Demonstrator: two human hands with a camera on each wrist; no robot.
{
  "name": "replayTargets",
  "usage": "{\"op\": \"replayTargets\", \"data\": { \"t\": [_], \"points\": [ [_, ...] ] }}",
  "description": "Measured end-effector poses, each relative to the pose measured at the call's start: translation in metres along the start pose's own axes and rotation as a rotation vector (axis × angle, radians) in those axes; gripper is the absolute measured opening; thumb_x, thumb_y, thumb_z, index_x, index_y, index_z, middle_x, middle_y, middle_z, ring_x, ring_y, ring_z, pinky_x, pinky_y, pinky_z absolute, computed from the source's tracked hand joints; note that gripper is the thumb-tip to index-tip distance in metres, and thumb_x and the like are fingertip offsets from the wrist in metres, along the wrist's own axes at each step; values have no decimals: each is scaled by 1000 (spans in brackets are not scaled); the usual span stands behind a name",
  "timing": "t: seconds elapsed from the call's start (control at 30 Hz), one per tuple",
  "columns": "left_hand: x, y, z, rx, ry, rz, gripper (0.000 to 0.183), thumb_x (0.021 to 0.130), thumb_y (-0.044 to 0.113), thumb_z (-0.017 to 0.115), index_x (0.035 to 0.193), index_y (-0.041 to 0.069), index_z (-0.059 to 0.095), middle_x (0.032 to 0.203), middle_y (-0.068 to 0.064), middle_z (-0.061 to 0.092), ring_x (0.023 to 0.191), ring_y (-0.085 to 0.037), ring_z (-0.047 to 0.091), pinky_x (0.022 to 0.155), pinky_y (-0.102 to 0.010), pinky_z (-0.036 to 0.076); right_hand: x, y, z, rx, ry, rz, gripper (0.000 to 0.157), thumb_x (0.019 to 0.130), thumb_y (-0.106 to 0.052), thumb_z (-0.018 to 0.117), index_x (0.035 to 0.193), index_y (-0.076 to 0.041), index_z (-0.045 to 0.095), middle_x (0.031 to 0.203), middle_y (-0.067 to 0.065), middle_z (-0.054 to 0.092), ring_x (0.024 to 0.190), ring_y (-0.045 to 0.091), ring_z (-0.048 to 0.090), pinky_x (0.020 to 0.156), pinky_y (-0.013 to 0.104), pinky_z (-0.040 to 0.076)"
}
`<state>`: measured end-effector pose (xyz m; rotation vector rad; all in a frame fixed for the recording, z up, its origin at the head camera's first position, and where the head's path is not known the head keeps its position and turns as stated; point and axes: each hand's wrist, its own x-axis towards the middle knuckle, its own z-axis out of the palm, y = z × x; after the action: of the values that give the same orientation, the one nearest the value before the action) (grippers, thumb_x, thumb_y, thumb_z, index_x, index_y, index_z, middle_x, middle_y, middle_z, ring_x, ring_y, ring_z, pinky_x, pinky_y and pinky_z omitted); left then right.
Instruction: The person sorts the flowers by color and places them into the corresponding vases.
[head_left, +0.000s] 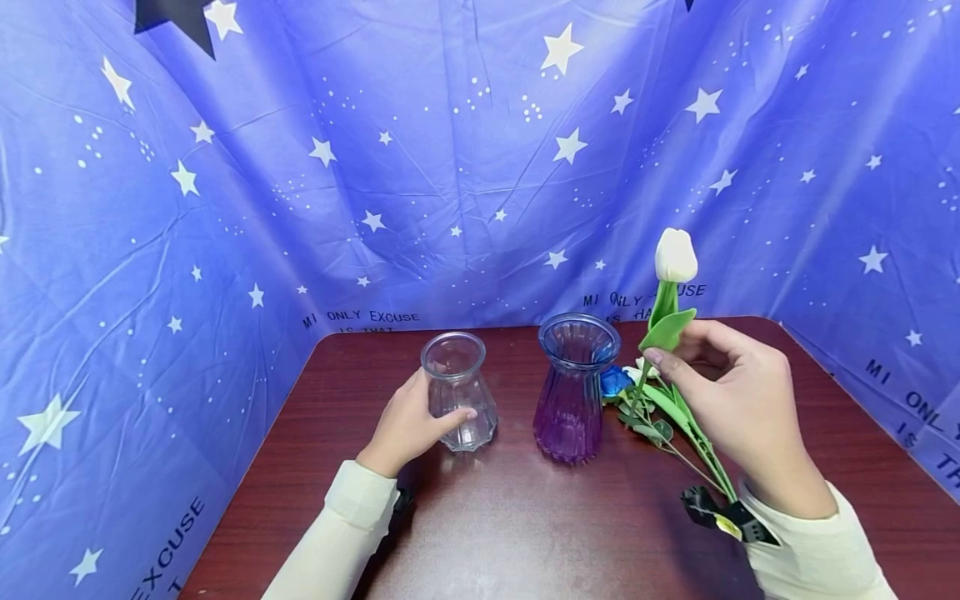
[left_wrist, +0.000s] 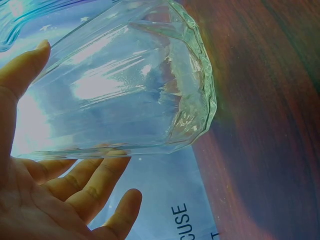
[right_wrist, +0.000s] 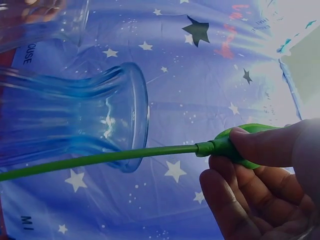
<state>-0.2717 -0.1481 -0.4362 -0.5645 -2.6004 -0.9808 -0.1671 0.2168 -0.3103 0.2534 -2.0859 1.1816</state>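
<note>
A clear glass vase [head_left: 467, 417] stands upright on the table. My left hand [head_left: 405, 425] holds its left side, the thumb in front and the fingers around the back. In the left wrist view the fingertips [left_wrist: 117, 157] touch the glass. Over to the right, my right hand [head_left: 750, 408] pinches an artificial white tulip [head_left: 677, 256] just below its bloom, at the green leaves [head_left: 669, 330]. The tulip is upright, and its stem [right_wrist: 100, 159] passes beside the rim of a ribbed blue-and-purple glass vase [head_left: 568, 408], which stands between both hands.
Behind the right hand, a blue flower [head_left: 615, 382] and other stems with green leaves [head_left: 675, 408] lie on the dark red wooden table [head_left: 480, 533]. A blue star-printed cloth [head_left: 450, 167] hangs around the back and sides.
</note>
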Motion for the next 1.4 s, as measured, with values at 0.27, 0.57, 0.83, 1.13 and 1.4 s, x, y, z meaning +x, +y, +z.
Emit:
{"op": "replayTargets", "data": {
  "t": [0.27, 0.57, 0.83, 1.13, 1.4],
  "points": [
    [1, 1, -1, -6, -3, 5, 84, 77, 55, 87, 144, 20, 52, 127, 1, 68, 119, -22, 67, 100, -47, 55, 1, -10, 6, 42, -9, 7, 13, 85, -7, 85, 96, -12, 78, 79, 2, 75, 64, 10, 67, 61, 15, 53],
    [0, 1, -1, -1, -9, -7, 85, 77, 56, 87, 145, 20, 52, 127, 1, 68, 118, -22, 67, 99, -47, 55, 3, -13, 11, 94, -13, 4, 13, 85, -2, 84, 94, -9, 77, 78, 2, 75, 65, 8, 67, 60, 15, 52],
    [1, 1, -2, 18, -9, -16, 84, 77, 58, 86, 145, 22, 51, 127, 1, 68, 118, -22, 67, 98, -47, 55, 5, -16, 15, 108, -22, -33, 13, 85, -1, 83, 93, -9, 76, 77, 4, 74, 65, 6, 67, 59, 14, 52],
    [1, 0, -1, 9, -10, -15, 84, 77, 58, 86, 144, 24, 51, 127, 2, 68, 117, -22, 68, 98, -47, 56, 6, -23, 21, 167, -18, -11, 12, 85, 1, 82, 93, -3, 75, 78, 4, 75, 67, 7, 71, 62, 15, 55],
    [1, -1, 0, 15, -10, -16, 85, 77, 59, 86, 145, 23, 50, 127, 1, 68, 117, -22, 68, 97, -47, 56, 6, -26, 24, 212, -30, -1, 10, 87, 3, 80, 94, 2, 74, 78, 7, 75, 70, 11, 74, 64, 17, 57]
  ]
}}
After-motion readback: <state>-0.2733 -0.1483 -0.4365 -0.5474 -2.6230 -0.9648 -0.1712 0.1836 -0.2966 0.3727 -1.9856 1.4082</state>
